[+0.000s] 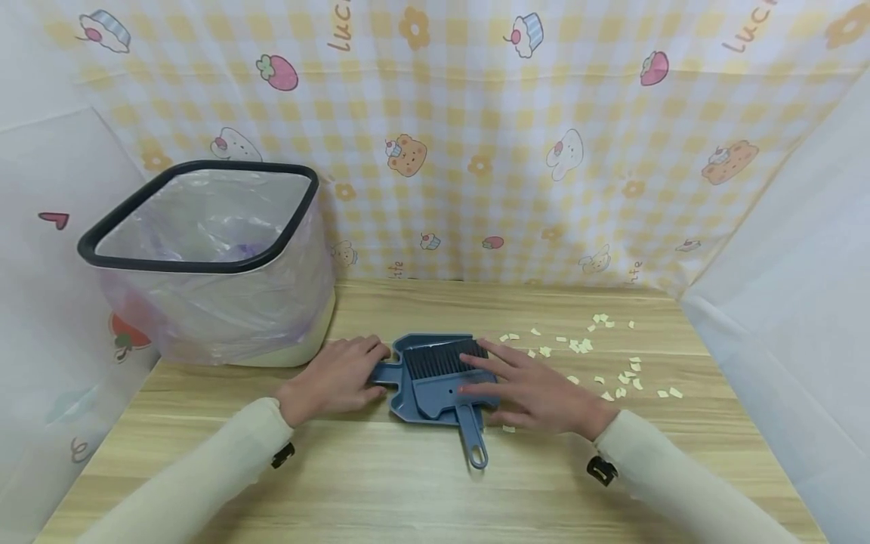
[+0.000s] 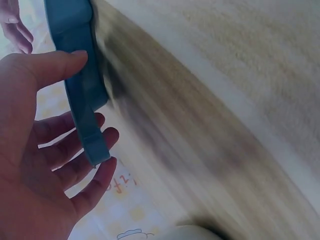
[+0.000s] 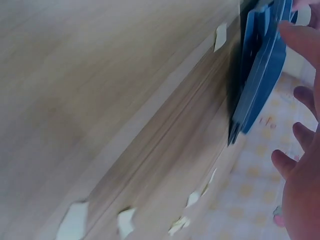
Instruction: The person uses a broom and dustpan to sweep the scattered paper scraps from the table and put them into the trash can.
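A: State the position of the dustpan.

B: The blue dustpan [image 1: 401,400] is at the middle of the wooden table [image 1: 340,483], its handle [image 1: 387,373] directed to the left. The matching brush [image 1: 431,391] lies over it, dark bristles toward the patterned curtain [image 1: 448,196], brush handle [image 1: 470,434] toward the person and past the pan's near edge.

A: Condition of the left hand?

B: The left hand [image 1: 340,375] holds the dustpan by its handle. The left wrist view shows the thumb on one side and bent fingers at the other; the hold appears loose.

A: And the right?

B: The right hand [image 1: 533,387] is spread above the right part of the brush and pan, fingers apart and grasping nothing. Its thumb appears to touch the blue plastic; whether any pressure is applied, I cannot tell.

A: Surroundings?

B: Small pale scraps [image 1: 581,346] are scattered on the table's right half, some just beside the right hand. A bin [image 1: 309,336] with a black rim [image 1: 197,267] and a translucent liner [image 1: 224,317] stands at the back left.
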A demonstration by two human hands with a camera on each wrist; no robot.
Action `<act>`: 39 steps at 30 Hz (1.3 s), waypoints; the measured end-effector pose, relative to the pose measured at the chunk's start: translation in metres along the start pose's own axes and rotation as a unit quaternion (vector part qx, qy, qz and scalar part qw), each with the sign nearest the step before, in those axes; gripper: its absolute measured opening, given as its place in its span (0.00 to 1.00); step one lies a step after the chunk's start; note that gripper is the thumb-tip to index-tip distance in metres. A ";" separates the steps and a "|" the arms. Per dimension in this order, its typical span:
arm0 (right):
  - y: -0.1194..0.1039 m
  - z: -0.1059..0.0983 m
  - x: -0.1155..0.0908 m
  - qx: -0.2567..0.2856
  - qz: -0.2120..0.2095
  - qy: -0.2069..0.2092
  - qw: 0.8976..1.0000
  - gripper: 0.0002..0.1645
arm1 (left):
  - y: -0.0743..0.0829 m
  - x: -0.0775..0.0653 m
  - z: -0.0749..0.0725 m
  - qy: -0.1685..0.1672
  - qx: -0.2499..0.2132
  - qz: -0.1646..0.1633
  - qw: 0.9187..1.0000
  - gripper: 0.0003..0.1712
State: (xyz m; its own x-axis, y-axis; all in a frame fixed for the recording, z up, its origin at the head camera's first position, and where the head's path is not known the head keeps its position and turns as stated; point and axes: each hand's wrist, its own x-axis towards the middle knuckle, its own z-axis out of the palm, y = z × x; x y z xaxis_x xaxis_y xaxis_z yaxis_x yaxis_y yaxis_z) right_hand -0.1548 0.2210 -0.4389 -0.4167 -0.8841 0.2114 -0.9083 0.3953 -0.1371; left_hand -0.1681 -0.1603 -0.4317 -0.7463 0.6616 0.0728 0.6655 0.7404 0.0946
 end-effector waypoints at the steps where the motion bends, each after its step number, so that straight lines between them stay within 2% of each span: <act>1: -0.001 0.001 0.002 -0.004 -0.006 -0.005 1.000 0.34 | 0.001 0.000 0.001 0.002 0.001 0.000 1.000 0.29; 3: -0.003 0.002 0.006 -0.011 -0.020 -0.011 1.000 0.32 | 0.002 0.001 0.002 0.005 0.000 0.000 1.000 0.29; 8: -0.008 0.002 0.015 -0.028 -0.042 -0.024 0.998 0.35 | 0.004 0.002 0.001 0.011 0.000 0.002 1.000 0.27; 20: -0.017 0.004 0.028 -0.057 -0.034 -0.081 0.994 0.33 | 0.008 0.005 0.006 -0.021 -0.012 -0.026 0.999 0.29; 28: -0.017 0.007 0.033 -0.091 -0.053 -0.085 0.991 0.29 | 0.007 0.006 0.009 -0.020 -0.013 -0.021 0.999 0.26; 39: -0.017 0.013 0.037 -0.120 -0.053 -0.094 0.987 0.28 | 0.008 0.005 0.013 -0.018 -0.015 -0.016 1.000 0.26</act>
State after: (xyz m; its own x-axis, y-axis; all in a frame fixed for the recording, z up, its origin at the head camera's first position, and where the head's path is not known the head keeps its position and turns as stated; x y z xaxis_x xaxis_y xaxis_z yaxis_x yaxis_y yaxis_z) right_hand -0.1537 0.1785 -0.4411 -0.3251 -0.9453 0.0259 -0.9385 0.3259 0.1143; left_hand -0.1662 -0.1495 -0.4430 -0.7661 0.6419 0.0331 0.6403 0.7576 0.1268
